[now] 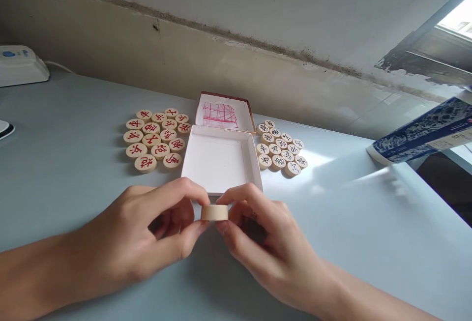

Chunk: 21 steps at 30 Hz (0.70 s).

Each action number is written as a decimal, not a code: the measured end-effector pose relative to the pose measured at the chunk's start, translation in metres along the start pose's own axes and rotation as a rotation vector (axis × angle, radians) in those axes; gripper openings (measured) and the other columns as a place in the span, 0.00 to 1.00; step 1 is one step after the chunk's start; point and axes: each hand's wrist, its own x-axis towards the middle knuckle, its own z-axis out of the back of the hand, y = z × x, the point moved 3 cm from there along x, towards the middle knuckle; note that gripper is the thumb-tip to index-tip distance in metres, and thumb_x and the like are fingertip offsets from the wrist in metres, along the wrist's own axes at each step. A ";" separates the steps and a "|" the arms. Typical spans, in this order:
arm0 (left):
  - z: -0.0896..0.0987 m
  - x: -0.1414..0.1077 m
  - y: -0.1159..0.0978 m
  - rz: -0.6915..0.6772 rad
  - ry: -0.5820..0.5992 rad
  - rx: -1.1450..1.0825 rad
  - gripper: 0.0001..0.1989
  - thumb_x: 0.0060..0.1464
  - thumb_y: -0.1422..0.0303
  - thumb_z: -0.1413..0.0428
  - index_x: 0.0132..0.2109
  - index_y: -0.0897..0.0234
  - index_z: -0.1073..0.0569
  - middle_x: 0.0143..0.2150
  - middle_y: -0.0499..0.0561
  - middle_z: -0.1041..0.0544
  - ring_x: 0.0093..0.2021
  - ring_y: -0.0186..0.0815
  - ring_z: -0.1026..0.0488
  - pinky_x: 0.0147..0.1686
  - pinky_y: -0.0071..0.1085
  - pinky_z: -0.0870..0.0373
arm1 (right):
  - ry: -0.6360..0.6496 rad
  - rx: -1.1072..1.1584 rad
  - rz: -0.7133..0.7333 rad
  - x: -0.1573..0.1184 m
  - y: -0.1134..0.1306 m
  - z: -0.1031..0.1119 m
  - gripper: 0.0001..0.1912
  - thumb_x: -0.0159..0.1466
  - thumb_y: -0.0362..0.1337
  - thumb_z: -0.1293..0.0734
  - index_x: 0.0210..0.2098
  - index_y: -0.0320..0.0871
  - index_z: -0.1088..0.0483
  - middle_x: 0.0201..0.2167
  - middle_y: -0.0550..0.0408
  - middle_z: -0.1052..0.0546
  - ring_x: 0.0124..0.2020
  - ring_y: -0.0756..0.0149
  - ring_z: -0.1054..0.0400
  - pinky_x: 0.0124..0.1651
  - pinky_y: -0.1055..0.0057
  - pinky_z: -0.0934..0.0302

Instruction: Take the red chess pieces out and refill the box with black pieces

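A round wooden piece (214, 213) is held up edge-on in front of the open box, its flat faces not visible. My left hand (136, 232) pinches its left side between thumb and forefinger. On the right side, my right hand (273, 247) grips the same piece with thumb and forefinger. Just beyond the hands lies a white box tray (217, 161) with nothing in it, and its lid (223, 113) with red scribbled lines lies behind it. Several pieces with red characters (151, 139) rest left of the tray; several with dark characters (281, 143) rest right of it.
The pieces and box stand on a pale blue-grey table (92, 163). A blue patterned package (424, 129) leans at the right edge. At the far left is a white device (22, 65) with a cable. A wall (177, 60) runs behind the table.
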 end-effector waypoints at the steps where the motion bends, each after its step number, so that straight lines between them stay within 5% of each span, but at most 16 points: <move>1: 0.000 0.000 0.001 0.017 -0.004 -0.005 0.04 0.65 0.65 0.43 0.45 0.55 0.25 0.30 0.39 0.21 0.27 0.27 0.25 0.25 0.17 0.33 | -0.008 0.020 0.004 0.000 0.000 0.000 0.08 0.67 0.27 0.36 0.43 0.45 0.34 0.23 0.68 0.34 0.21 0.78 0.45 0.24 0.79 0.49; 7: 0.004 0.006 0.001 0.084 0.081 0.009 0.16 0.68 0.52 0.46 0.40 0.57 0.23 0.27 0.40 0.25 0.25 0.27 0.30 0.22 0.18 0.35 | -0.053 0.101 0.027 -0.001 -0.001 0.000 0.09 0.68 0.27 0.37 0.44 0.47 0.35 0.28 0.64 0.28 0.26 0.75 0.38 0.28 0.77 0.42; 11: 0.005 0.011 -0.001 0.034 0.199 0.013 0.22 0.70 0.52 0.49 0.33 0.60 0.23 0.23 0.41 0.31 0.21 0.26 0.35 0.21 0.19 0.38 | -0.055 0.080 0.074 -0.002 -0.003 -0.001 0.11 0.66 0.24 0.36 0.42 0.47 0.34 0.26 0.67 0.32 0.25 0.77 0.41 0.27 0.79 0.45; 21: -0.001 0.012 0.004 0.097 0.181 -0.112 0.08 0.63 0.60 0.41 0.41 0.58 0.23 0.25 0.39 0.27 0.23 0.26 0.32 0.22 0.17 0.35 | 0.001 0.113 0.057 -0.001 0.001 -0.001 0.09 0.70 0.31 0.34 0.47 0.48 0.35 0.26 0.64 0.30 0.25 0.72 0.36 0.26 0.74 0.40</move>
